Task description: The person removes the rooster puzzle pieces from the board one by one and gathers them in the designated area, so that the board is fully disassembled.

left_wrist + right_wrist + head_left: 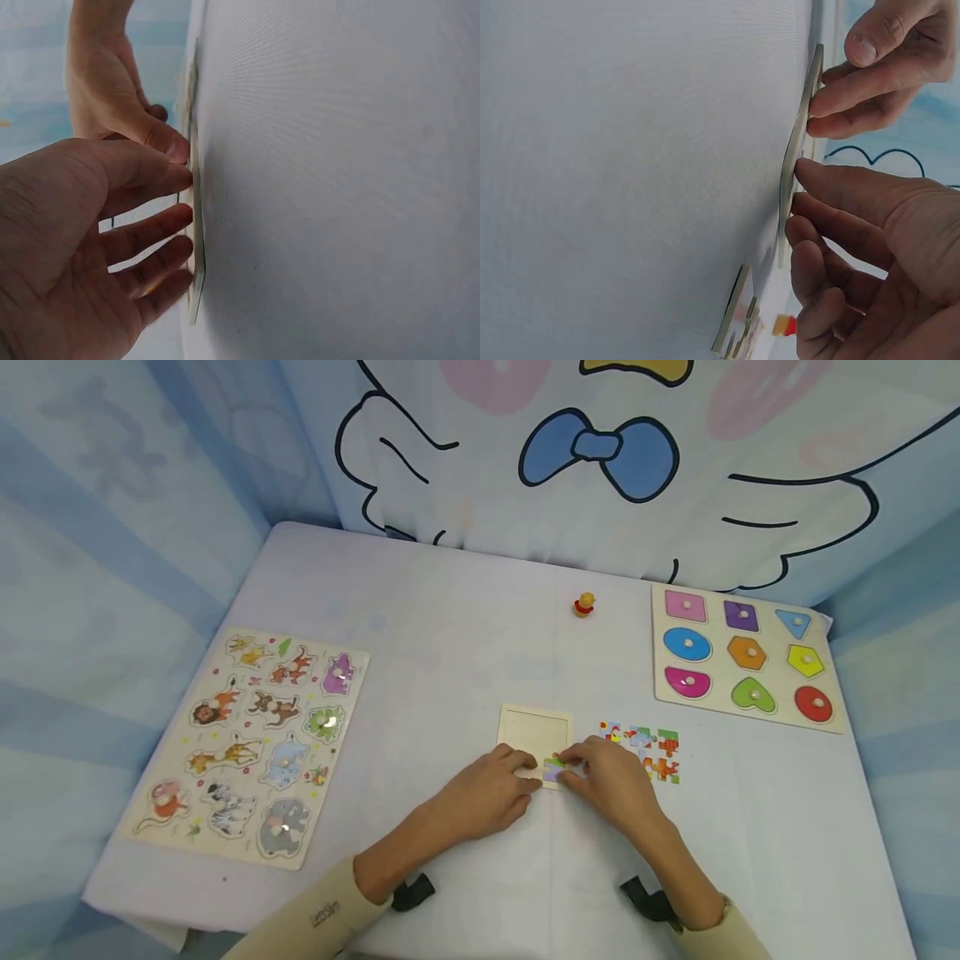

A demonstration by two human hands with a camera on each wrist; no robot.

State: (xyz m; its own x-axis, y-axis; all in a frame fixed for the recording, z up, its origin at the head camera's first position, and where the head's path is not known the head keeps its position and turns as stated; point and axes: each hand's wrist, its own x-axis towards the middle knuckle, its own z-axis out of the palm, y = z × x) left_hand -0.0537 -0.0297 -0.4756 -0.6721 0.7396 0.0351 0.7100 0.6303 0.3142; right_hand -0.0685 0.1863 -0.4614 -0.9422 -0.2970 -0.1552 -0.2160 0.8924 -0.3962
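In the head view a small square wooden puzzle tray (534,720) lies at the middle of the table, with a purple-and-green puzzle piece (553,769) in its lower right corner. My right hand (617,781) holds that piece by its right side between thumb and index finger. From the left, my left hand (491,789) rests its fingertips on the tray's lower part, fingers relaxed. Both wrist views show the tray (196,247) edge-on under the fingertips. Several loose jigsaw pieces (667,743) lie right of the tray, partly hidden by my right hand.
An animal peg board (251,760) lies at the left. At the back right is a shapes peg board (716,681). A small red and yellow toy figure (583,605) stands towards the back edge. Printed curtains (480,468) hang behind the table.
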